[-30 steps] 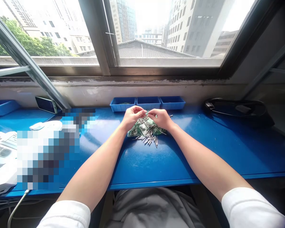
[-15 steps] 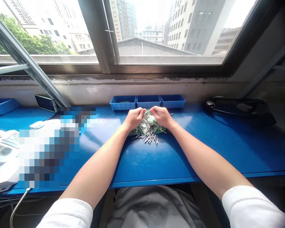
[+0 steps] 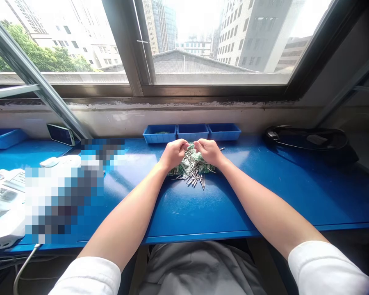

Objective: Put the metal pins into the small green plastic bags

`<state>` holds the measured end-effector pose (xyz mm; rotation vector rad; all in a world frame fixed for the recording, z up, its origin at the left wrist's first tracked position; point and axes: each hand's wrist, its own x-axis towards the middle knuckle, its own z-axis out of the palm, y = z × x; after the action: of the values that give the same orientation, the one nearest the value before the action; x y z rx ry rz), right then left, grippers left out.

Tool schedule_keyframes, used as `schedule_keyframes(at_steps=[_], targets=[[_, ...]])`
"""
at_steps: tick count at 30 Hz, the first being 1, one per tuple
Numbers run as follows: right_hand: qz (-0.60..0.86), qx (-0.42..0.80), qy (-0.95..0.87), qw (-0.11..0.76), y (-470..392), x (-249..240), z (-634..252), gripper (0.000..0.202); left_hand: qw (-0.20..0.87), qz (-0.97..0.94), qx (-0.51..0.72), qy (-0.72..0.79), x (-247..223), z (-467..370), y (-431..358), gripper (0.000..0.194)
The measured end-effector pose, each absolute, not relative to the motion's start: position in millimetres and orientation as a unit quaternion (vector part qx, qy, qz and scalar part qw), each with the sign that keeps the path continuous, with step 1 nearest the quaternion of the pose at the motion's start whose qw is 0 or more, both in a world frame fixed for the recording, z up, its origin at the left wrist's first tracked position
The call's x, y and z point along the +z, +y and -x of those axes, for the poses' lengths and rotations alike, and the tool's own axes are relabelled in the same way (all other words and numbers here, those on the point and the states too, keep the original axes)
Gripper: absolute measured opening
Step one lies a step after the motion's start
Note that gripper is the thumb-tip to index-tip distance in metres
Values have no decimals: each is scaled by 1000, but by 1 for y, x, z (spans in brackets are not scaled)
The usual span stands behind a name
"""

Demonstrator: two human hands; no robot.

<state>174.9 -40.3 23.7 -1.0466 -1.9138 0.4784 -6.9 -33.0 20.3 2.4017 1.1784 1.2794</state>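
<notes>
A heap of thin metal pins (image 3: pixel 194 174), mixed with green and clear plastic pieces, lies on the blue table (image 3: pixel 199 213). Over the left part of this heap, my left hand (image 3: pixel 174 152) is closed, thumb pressed to the curled fingers. My right hand (image 3: pixel 208 150) is closed the same way over the right part, its fingertips a small gap from the left ones. Whatever the fingertips pinch is too small to make out. Both hands partly cover the heap.
Three blue bins (image 3: pixel 192 131) stand in a row behind the heap, the left one with small items in it. A phone (image 3: pixel 60 134) leans at the far left near another blue tray (image 3: pixel 6 138). White power strips (image 3: pixel 6 192) lie left; a black bag (image 3: pixel 309 141) lies right.
Both hands stay almost in place over the heap, still closed. The whole view has shifted very slightly; nothing else visibly differs.
</notes>
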Motion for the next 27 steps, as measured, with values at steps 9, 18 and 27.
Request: schedule_keyframes(at_steps=[9,18,27], targets=[[352,341,-706,511,-42,28,-176,32,92,-797,389,453,23,8,-33,26],[376,350,-645,566,-32,29,-186,28,84,-779,422,457,19,9,-26,29],[657,51,-603,449,-2,14,-228,60,67,-801,308,508,10,17,-22,23]])
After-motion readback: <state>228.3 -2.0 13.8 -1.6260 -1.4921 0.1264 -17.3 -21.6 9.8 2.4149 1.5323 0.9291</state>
